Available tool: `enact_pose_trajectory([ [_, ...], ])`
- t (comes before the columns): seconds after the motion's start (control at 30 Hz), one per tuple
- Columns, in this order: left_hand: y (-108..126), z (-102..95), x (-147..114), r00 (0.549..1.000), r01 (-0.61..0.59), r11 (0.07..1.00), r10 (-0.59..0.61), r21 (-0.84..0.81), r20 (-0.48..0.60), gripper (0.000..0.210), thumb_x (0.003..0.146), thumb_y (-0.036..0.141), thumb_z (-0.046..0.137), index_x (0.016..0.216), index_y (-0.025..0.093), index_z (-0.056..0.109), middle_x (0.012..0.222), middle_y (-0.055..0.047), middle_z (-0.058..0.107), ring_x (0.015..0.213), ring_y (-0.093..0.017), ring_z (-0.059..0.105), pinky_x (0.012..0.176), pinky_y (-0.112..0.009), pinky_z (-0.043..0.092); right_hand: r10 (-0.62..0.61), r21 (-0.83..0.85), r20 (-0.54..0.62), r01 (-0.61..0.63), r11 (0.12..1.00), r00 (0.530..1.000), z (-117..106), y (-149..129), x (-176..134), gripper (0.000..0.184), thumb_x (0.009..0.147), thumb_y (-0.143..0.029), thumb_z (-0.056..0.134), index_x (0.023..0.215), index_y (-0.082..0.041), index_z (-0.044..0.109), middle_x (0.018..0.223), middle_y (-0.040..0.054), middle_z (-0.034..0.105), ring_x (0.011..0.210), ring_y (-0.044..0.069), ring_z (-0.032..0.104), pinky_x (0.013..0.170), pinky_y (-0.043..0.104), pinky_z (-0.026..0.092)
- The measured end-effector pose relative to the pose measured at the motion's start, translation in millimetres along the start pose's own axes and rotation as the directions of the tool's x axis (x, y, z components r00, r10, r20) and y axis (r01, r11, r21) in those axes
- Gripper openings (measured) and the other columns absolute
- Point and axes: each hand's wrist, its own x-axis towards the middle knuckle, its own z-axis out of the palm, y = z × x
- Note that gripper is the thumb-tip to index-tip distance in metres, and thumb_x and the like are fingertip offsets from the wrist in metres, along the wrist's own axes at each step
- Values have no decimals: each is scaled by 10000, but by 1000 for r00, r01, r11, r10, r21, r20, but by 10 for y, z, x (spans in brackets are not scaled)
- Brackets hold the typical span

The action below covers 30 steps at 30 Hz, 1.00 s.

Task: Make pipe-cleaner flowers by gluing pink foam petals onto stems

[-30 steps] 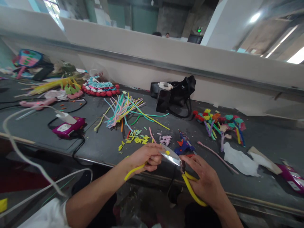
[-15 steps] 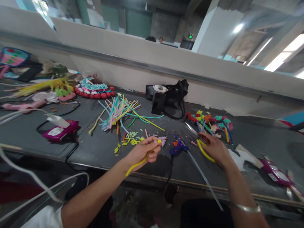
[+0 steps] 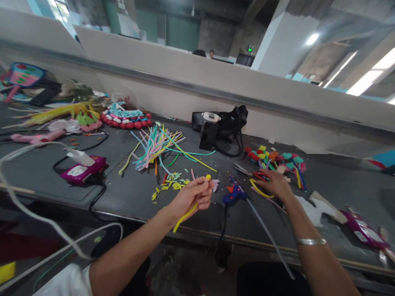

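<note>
The scissors point(image 3: 242, 169), up at the left hand point(image 3: 196, 195) a second ago, have swung across to the right side of the bench point(image 3: 129, 197), where the right hand point(image 3: 277, 185) lies over their handles, gripping or letting go cannot be told, so cutting seems paused. The left hand pinches the yellow strip point(image 3: 183, 218) above the bench's near edge, a yellow tip poking up past the fingers. Around lie a blue glue gun point(image 3: 234, 195), clipped yellow bits point(image 3: 177, 186) and heaped pastel strips point(image 3: 156, 148), with a black bag point(image 3: 228, 128) against the partition point(image 3: 166, 92) and a room beyond.
</note>
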Motion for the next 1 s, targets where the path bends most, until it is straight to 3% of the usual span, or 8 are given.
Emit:
enact_pose_trajectory([
  [0.2, -55, -16, 39, 989, -131, 989, 135, 68, -62, 196, 864, 326, 640, 889, 132, 634, 714, -2, 508, 571, -81, 462, 551, -223, 387, 264, -66, 21, -262, 963, 964, -72, -45, -630, 325, 806, -403, 561, 985, -175, 707, 912, 145, 735, 798, 307, 684, 613, 352, 447],
  [0.4, -102, -57, 28, 984, -126, 988, 136, 89, -117, 249, 826, 327, 683, 933, 103, 697, 746, -24, 554, 622, -95, 514, 585, -231, 409, 309, -19, 63, -308, 951, 949, -21, -236, -811, 261, 759, -252, 551, 981, -204, 678, 759, 75, 724, 679, 236, 677, 527, 279, 368],
  [0.53, -85, -54, 13, 983, -120, 990, 130, 78, -133, 266, 815, 335, 698, 945, 102, 704, 739, -29, 585, 619, -95, 533, 595, -224, 423, 256, 99, 105, -266, 959, 961, -124, -421, -887, 223, 693, -231, 561, 883, -201, 675, 684, 22, 705, 607, 190, 651, 542, 266, 417],
  [0.63, -106, -32, 16, 981, -82, 995, 92, 64, -171, 261, 809, 315, 705, 942, 91, 713, 761, -52, 632, 644, -106, 574, 631, -225, 458, 171, 276, 122, -199, 940, 978, -230, -762, -984, 317, 754, -313, 516, 993, -185, 679, 703, 10, 703, 639, 178, 658, 576, 260, 466],
  [0.7, -149, -12, 28, 977, -57, 998, 62, 30, -205, 252, 807, 286, 709, 962, 88, 719, 836, -81, 674, 712, -125, 618, 709, -239, 490, 134, 564, 114, -176, 807, 984, -267, -1095, -1031, 367, 758, -346, 528, 1031, -155, 681, 758, 29, 711, 673, 185, 658, 588, 264, 480],
  [0.77, -206, 8, 48, 970, -58, 998, 53, -11, -239, 252, 810, 263, 709, 995, 93, 720, 926, -105, 699, 802, -148, 649, 790, -256, 501, 142, 693, 69, -150, 706, 987, -254, -1445, -1053, 337, 748, -362, 558, 973, -154, 698, 742, 29, 701, 635, 175, 635, 559, 255, 469],
  [0.87, -284, 33, 83, 966, -81, 996, 68, -42, -251, 257, 812, 258, 710, 1016, 101, 720, 982, -117, 710, 885, -170, 659, 818, -256, 503, 125, 761, 78, -141, 633, 989, -158, -1849, -1060, 280, 729, -321, 554, 899, -159, 706, 663, 9, 659, 554, 152, 578, 486, 233, 423],
  [1.0, -326, 50, 99, 961, -120, 991, 101, -59, -259, 243, 818, 258, 702, 1011, 113, 724, 981, -109, 721, 841, -157, 658, 796, -249, 507, 50, 776, 83, -96, 623, 995, -28, -2093, -1076, 224, 728, -256, 526, 836, -164, 698, 678, 13, 666, 545, 142, 562, 483, 229, 413],
])
